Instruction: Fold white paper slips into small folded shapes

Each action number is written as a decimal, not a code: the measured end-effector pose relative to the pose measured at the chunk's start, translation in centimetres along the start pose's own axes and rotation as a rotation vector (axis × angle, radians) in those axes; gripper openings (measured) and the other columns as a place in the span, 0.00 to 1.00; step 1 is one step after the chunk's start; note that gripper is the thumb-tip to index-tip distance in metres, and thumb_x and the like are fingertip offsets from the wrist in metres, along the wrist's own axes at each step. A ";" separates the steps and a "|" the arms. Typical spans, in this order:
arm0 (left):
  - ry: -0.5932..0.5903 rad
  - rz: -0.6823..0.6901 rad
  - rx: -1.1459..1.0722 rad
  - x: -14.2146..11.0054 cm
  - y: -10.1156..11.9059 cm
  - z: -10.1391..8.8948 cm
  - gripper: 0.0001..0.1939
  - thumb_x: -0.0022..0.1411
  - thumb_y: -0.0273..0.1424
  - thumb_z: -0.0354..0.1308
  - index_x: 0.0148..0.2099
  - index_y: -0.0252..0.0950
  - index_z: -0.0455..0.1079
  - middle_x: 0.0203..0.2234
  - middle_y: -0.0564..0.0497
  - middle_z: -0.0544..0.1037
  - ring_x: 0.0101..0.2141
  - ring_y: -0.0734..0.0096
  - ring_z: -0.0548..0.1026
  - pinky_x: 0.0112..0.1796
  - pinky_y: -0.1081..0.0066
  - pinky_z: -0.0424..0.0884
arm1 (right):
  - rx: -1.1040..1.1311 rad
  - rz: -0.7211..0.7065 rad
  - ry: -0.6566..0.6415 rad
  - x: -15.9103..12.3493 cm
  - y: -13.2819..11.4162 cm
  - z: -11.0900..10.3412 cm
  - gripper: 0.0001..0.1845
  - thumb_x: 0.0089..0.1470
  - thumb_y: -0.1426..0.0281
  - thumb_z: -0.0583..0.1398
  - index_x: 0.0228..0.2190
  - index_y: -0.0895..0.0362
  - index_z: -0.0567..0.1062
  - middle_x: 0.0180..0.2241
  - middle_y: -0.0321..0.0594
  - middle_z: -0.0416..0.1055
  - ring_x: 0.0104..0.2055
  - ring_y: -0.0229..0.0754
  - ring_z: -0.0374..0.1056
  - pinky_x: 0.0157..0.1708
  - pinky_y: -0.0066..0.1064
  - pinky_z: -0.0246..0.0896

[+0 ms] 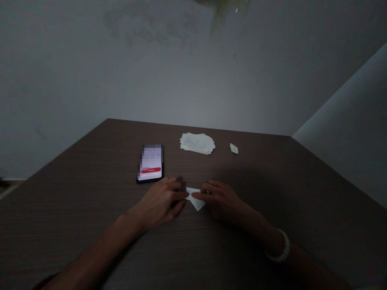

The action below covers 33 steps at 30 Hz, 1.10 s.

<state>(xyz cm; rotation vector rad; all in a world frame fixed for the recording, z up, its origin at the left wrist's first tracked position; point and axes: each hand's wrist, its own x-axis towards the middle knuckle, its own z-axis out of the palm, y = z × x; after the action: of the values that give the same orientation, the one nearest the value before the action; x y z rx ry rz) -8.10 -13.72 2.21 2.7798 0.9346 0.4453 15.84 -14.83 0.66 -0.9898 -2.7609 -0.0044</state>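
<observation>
A small piece of printed white paper (197,204), folded to a point at its near edge, lies on the table between my hands. My left hand (166,197) is closed at its left side, with the index fingertip on the paper and the thumb tucked close below. From the right, my right hand (219,198) has its fingers curled over the other side, its index finger pressing across the top. The two index fingertips almost meet at the paper's upper middle. My fingers hide both side edges of the sheet.
A phone (151,163) with a lit screen lies beyond my left hand. Farther back is a fanned stack of printed paper pieces (198,143), with a small folded paper (234,148) to its right. The brown table (90,161) meets a grey wall (193,80) behind.
</observation>
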 end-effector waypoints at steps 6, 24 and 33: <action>0.041 0.016 0.004 0.0 0.1 0.3 0.11 0.64 0.29 0.52 0.42 0.37 0.76 0.30 0.47 0.74 0.36 0.61 0.69 0.38 0.62 0.66 | -0.033 -0.004 -0.093 0.4 -0.3 -0.6 0.23 0.56 0.78 0.56 0.52 0.52 0.68 0.41 0.42 0.68 0.41 0.44 0.60 0.38 0.33 0.57; 0.004 -0.057 0.124 0.3 0.5 0.2 0.12 0.63 0.32 0.52 0.37 0.39 0.77 0.28 0.48 0.72 0.35 0.58 0.69 0.37 0.60 0.65 | -0.135 0.054 -0.069 -4.7 1.3 -1.5 0.20 0.58 0.76 0.55 0.52 0.51 0.70 0.40 0.44 0.68 0.38 0.45 0.60 0.35 0.35 0.57; 0.066 -0.034 0.140 0.5 1.1 1.0 0.14 0.66 0.31 0.51 0.30 0.34 0.74 0.29 0.47 0.72 0.36 0.59 0.69 0.38 0.61 0.66 | 0.150 0.268 0.127 -4.4 1.1 -1.5 0.13 0.59 0.75 0.55 0.43 0.56 0.76 0.38 0.43 0.70 0.39 0.43 0.65 0.39 0.34 0.62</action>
<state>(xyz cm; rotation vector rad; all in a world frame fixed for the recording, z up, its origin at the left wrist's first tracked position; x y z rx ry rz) -6.82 -14.34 1.66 2.8845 1.0649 0.4871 20.13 -16.90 1.15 -1.2608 -2.4547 0.1718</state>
